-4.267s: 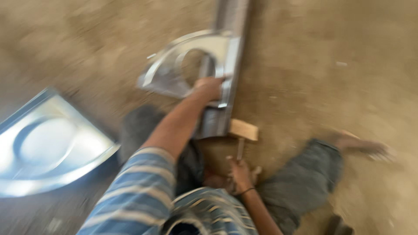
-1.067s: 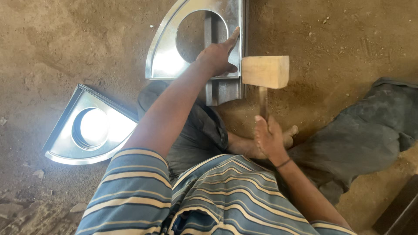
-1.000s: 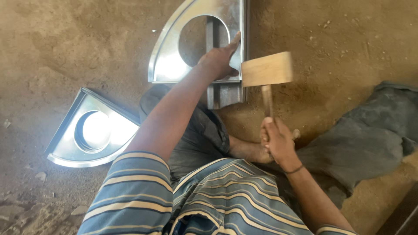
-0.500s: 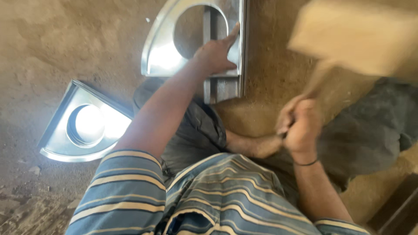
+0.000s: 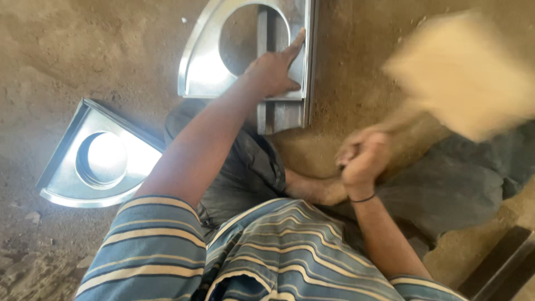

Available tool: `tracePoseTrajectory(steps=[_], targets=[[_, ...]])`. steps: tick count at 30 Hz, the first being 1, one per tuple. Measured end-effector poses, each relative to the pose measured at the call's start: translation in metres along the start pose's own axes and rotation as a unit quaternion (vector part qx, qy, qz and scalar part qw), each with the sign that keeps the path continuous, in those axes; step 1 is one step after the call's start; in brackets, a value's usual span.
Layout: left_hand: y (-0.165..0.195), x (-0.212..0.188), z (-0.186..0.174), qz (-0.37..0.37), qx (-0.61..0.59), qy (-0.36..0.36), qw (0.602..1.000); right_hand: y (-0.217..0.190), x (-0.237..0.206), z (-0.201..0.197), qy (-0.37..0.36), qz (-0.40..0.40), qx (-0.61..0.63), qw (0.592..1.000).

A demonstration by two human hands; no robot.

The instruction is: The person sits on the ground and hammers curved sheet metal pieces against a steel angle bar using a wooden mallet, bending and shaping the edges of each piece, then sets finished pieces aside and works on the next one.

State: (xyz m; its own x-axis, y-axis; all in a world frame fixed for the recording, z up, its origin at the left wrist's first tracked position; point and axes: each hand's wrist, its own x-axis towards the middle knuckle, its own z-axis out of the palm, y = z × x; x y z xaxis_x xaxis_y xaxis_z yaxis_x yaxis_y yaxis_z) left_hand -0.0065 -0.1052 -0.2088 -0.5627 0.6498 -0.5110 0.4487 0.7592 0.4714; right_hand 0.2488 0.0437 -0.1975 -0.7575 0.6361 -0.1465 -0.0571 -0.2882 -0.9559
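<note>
1. Head view: left hand [image 5: 273, 69] spread flat, palm down on the metal panel [image 5: 203, 67], index finger pointing up along the panel's right edge.
2. Panel is a shiny quarter-round sheet with a round hole, lying on the dirt floor [image 5: 83, 50] at top centre, over a grey metal bar [image 5: 278, 114] that sticks out below it.
3. Right hand [image 5: 362, 161] fisted tight round the mallet [image 5: 462, 75] handle; dark band on wrist.
4. Mallet head is pale wood, heavily blurred, up at right, well clear of the panel.
5. Second panel [image 5: 97, 159], same shape, lies at left on the floor, apart from both hands.
6. Striped shirt [image 5: 267, 251] at bottom; dark trousers [image 5: 446, 189] at right.
</note>
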Motion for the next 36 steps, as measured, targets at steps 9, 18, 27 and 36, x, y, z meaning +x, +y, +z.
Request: tracePoseTrajectory(steps=[9, 18, 27, 36], targets=[[-0.006, 0.003, 0.004, 0.007, -0.009, 0.011, 1.000, -0.008, 0.045, -0.012, -0.032, -0.034, 0.168, 0.985], [-0.006, 0.005, 0.000, 0.004, 0.039, -0.022, 0.999, 0.009, 0.048, 0.006, -0.009, 0.115, 0.114, 0.987], [-0.008, 0.002, -0.002, 0.037, -0.005, 0.010, 0.999, -0.014, 0.064, 0.008, -0.108, 0.072, -0.016, 0.991], [-0.012, 0.006, 0.000, 0.005, 0.015, -0.019, 1.000, 0.016, 0.089, 0.013, -0.094, 0.174, -0.087, 0.976]])
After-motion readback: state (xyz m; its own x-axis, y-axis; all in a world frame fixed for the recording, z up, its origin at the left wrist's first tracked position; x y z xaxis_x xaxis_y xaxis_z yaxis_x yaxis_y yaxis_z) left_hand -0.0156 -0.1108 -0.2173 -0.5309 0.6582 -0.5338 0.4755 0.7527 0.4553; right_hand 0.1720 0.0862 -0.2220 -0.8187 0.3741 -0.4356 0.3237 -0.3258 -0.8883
